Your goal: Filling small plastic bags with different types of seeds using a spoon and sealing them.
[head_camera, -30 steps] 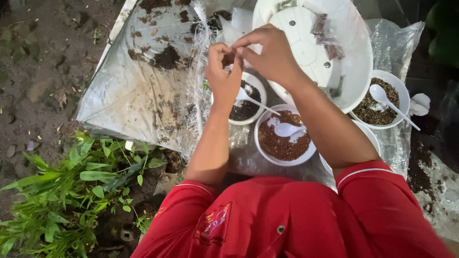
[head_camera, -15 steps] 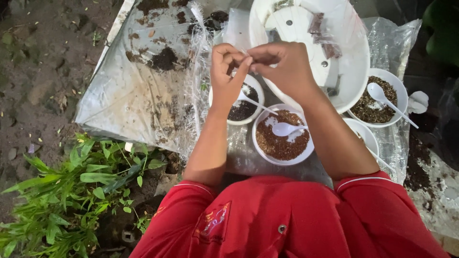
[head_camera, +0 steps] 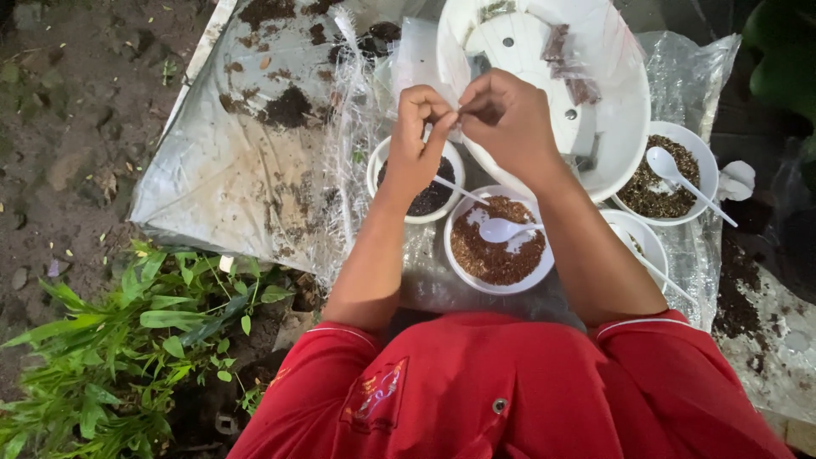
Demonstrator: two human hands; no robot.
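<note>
Hands meet above the bowls: the left hand [head_camera: 421,140] and right hand [head_camera: 508,126] pinch a small clear plastic packet [head_camera: 452,119] between closed fingertips, just over the large white pot [head_camera: 612,127]. Four white bowls sit below on the plastic sheet [head_camera: 229,170]: dark soil bowl [head_camera: 384,161], reddish-brown bowl [head_camera: 497,251], gravelly bowl [head_camera: 667,174] and a half-hidden bowl [head_camera: 642,242], with three white spoons [head_camera: 501,229] showing.

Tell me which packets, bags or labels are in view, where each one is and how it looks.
Small clear packet: pinched between left hand and right hand, above the bowls.
Clear bag: lying in the white pot, brown bits inside.
Plastic sheet: spread on the ground, crumpled, soil-stained.
Chest badge: red shirt, small, multicoloured.
</note>
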